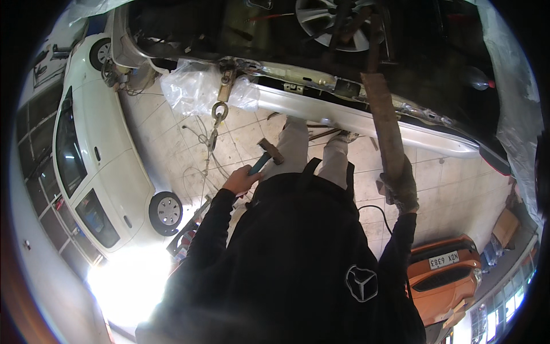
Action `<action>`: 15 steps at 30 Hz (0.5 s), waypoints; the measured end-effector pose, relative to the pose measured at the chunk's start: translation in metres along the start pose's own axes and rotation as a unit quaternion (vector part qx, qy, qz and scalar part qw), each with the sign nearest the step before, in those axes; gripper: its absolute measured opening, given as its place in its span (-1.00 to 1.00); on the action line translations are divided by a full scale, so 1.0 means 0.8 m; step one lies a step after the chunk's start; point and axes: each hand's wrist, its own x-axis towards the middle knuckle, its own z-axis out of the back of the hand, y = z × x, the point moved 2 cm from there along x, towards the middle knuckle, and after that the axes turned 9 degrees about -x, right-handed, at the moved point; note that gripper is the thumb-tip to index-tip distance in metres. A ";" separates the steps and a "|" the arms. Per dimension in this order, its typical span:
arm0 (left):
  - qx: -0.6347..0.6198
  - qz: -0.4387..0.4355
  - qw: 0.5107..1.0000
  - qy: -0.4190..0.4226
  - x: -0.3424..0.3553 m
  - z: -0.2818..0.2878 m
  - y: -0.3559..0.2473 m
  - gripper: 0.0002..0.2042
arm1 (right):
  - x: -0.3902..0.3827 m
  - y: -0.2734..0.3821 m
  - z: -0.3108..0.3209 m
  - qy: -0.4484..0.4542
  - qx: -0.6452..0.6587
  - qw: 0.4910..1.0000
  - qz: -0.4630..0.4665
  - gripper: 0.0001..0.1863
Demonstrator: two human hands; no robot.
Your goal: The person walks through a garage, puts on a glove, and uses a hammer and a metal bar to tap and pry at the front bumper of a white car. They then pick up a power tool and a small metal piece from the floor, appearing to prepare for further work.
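Observation:
My left hand (240,181), bare, is closed round the teal handle of a hammer (271,151), whose worn brown head points away from me, in front of my left thigh. My right hand (403,188), in a dark glove, grips the near end of a long flat brown bar (382,117). Whether the bar is wood or rusty metal I cannot tell. It stretches away over the silver sill (321,110) of an opened-up car body (275,70); its far end fades into the dark interior. The hammer is apart from the sill and the bar.
A pulling clamp (226,86) with a shackle and chain hangs from the car's edge, beside clear plastic sheeting (195,89). Cables (209,143) lie on the tiled floor. A white car (106,160) stands left, an orange car (444,275) behind right. A wheel (335,23) lies inside the body.

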 end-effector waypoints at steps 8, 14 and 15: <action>0.012 -0.006 1.000 -0.009 0.005 -0.001 0.004 -0.39 | -0.008 -0.055 -0.024 0.052 0.124 0.989 -0.062 -0.04; 0.020 -0.011 1.000 -0.019 0.003 -0.002 0.006 -0.38 | -0.008 -0.045 -0.018 0.035 0.073 0.996 -0.026 0.01; 0.025 -0.015 0.999 -0.020 0.004 -0.004 0.007 -0.38 | -0.009 -0.040 -0.015 0.031 0.066 0.997 -0.019 0.01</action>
